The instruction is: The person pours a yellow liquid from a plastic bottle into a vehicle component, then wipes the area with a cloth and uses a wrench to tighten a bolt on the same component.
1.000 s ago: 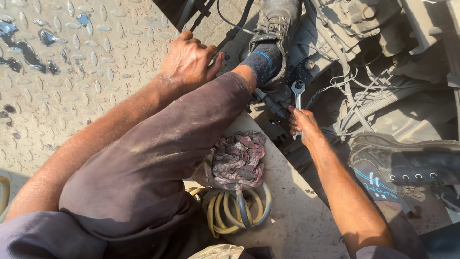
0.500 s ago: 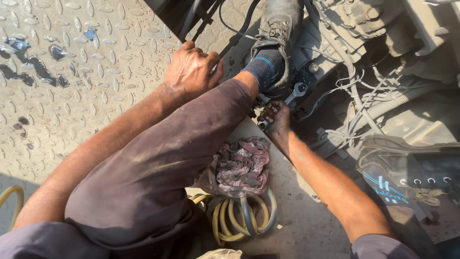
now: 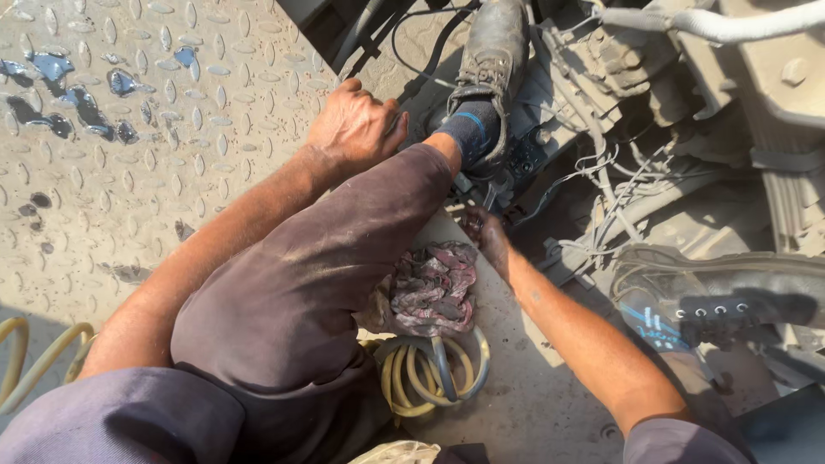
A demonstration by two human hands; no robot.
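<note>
Right hand [image 3: 483,230] has dropped from the wrench into the gap under my boot [image 3: 490,60]; fingers curled, grip hidden, wrench gone from view. Left hand [image 3: 354,127] stays loosely curled on the checker plate [image 3: 103,172].

Harsh sunlight falls across a dusty steel tread-plate floor [image 3: 129,155] with dark wet patches [image 3: 82,107], beside grimy vehicle machinery [image 3: 687,103] and loose wiring [image 3: 601,215]

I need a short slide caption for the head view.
Left hand rests on the knee while right hand reaches under dusty machinery beside a rag.
</note>
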